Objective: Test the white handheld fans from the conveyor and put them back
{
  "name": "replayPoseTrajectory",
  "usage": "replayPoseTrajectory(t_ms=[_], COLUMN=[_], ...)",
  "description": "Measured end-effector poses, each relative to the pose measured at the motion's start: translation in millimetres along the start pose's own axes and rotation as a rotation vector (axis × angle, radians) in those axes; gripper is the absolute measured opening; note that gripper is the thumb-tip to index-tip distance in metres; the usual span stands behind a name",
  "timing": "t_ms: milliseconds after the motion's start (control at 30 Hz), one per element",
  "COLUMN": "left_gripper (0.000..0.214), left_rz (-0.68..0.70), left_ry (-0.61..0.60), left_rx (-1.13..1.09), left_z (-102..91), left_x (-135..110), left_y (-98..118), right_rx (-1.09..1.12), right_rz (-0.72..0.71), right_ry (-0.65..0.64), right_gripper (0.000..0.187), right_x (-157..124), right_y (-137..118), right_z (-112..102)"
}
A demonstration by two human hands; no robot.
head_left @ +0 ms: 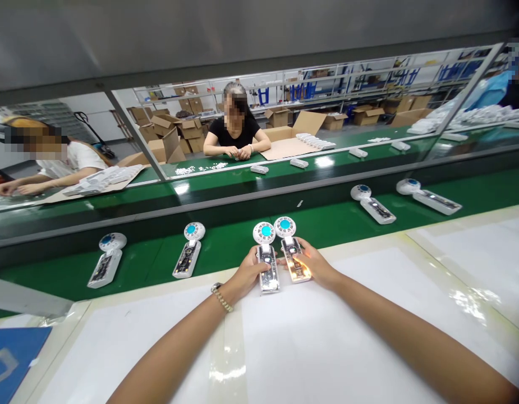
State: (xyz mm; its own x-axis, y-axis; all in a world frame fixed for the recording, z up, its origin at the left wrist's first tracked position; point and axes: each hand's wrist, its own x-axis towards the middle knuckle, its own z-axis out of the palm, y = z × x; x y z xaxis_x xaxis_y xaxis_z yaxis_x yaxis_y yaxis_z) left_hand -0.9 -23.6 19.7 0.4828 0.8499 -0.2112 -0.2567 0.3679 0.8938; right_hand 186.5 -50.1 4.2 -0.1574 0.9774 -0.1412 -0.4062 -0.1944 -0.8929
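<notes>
Two small white hand-held fans lie side by side at the far edge of the white worktop [368, 336], their round blue-centred heads over the green conveyor belt [225, 247]. My left hand [246, 276] grips the handle of the left fan [266, 252]. My right hand [312, 264] grips the handle of the right fan [290, 247], whose clear handle glows orange. A beaded bracelet is on my left wrist.
More fans lie on the belt: two to the left [108, 261] [188, 249] and two to the right [372, 203] [427, 196]. Across a second belt, two people sit working among cardboard boxes [280, 118]. A blue sheet [10, 359] lies at the lower left.
</notes>
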Motion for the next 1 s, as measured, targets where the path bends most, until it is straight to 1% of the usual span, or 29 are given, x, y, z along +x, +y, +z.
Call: replayPoseTrajectory(t_ms=[167,333,533,667,867,1000], left_gripper=[0.051,0.056,0.054,0.053,0.052,0.05], left_rz=[0.007,0.009,0.004,0.008,0.005,-0.001], left_ry=[-0.024,-0.055,-0.049,-0.044,-0.032,-0.024], left_rx=[0.029,0.043,0.047,0.031,0.043,0.041], left_z=[1.5,0.6,-1.4,-0.8,-0.2,0.3], left_x=[-1,-2,0,1,-1,-1], left_y=[2,2,1,0,1,3], right_rx=[0.017,-0.005,-0.015,0.007,0.049,0.031], right_rz=[-0.02,-0.033,-0.037,-0.041,-0.058,-0.06], right_ry=[-0.015,-0.004,0.009,-0.021,-0.121,-0.125], right_gripper=[0.051,0.052,0.049,0.05,0.055,0.058], right_x=[2,2,3,3,3,3], right_y=[2,3,4,4,6,7], right_z=[-2,-3,-5,-6,-9,-11])
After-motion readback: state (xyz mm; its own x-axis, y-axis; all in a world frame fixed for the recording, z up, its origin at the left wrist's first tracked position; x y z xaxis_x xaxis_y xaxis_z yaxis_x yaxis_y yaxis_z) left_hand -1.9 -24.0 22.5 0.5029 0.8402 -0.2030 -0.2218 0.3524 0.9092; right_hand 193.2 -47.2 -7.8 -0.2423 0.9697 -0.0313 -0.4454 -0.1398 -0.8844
